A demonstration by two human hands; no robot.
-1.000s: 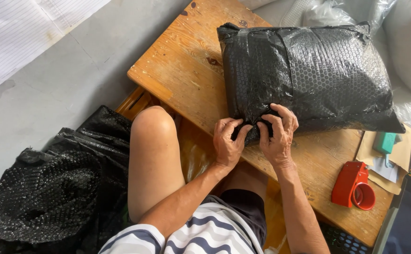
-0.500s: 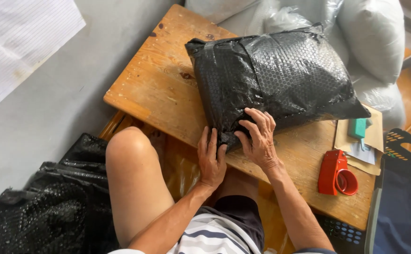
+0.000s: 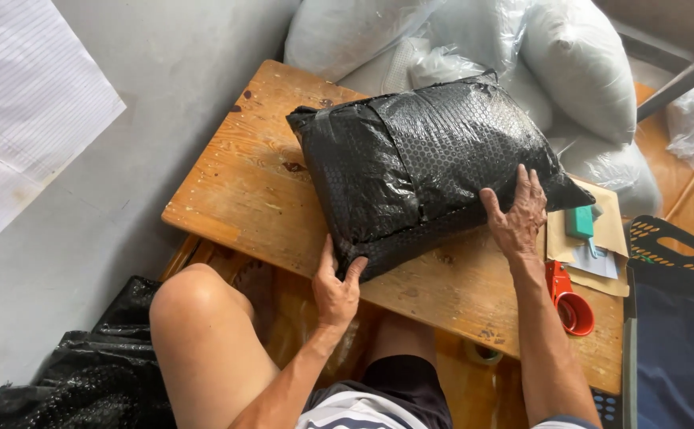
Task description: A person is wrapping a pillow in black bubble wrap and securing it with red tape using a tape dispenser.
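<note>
Parcel [image 3: 434, 171] in black bubble wrap lies on the wooden table [image 3: 244, 191], held at two ends by bare hands.

The left hand [image 3: 337, 287] cups the parcel's near corner, thumb and fingers spread around the edge, where it overhangs the table's front. The right hand [image 3: 515, 213] lies flat and open on the parcel's right end, fingers spread over the wrap, pressing rather than gripping. A seam runs down the parcel near its left third. To handle it well, the judgement is that both hands should bear evenly, since the slick wrap could slide on the wood, and the near corner needs support from below. A red tape dispenser [image 3: 569, 298] sits by the right forearm, with a green tool [image 3: 580, 223] on cardboard [image 3: 611, 238] beyond. White sacks [image 3: 577, 67] crowd the table's far side.
</note>
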